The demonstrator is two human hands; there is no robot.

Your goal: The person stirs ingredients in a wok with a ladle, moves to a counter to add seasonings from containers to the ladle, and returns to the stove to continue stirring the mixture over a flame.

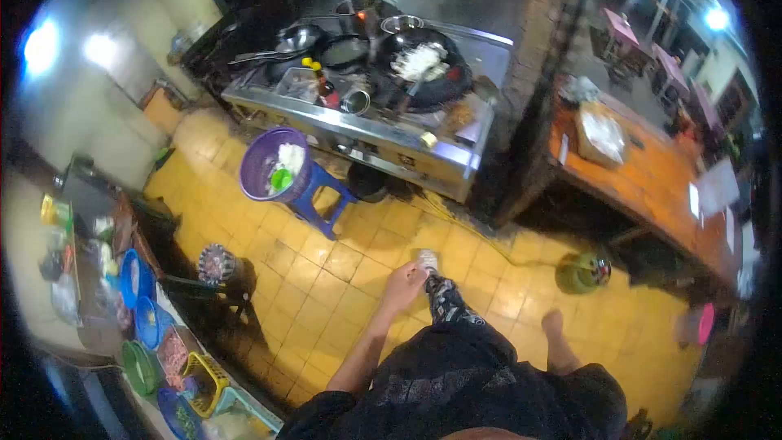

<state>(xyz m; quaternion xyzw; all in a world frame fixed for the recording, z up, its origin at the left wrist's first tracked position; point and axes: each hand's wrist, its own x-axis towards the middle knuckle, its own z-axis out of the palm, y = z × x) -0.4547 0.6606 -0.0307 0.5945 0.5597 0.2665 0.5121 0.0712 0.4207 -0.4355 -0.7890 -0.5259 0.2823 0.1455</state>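
Note:
My left hand (pixel 402 288) hangs over the yellow tiled floor with its fingers curled in. Whatever may be inside them is hidden. Just beyond its fingertips is a pale foot (pixel 428 260), below a patterned trouser leg (pixel 450 302). On the right, what looks like my right hand (pixel 552 323) comes out of a black sleeve, too blurred to make out its fingers. Ahead stands a blue stool (pixel 319 200) bearing a purple basket (pixel 254 165) with white food and a green cup (pixel 282 179) in it.
A steel stove (pixel 326 121) runs along the back, with a large wok (pixel 446 94) of white food and sauce bottles (pixel 324 86). At left a counter holds a yellow basket (pixel 213 381) and blue bowls. A green gas cylinder (pixel 582 273) stands beneath the wooden table (pixel 652 183) at right.

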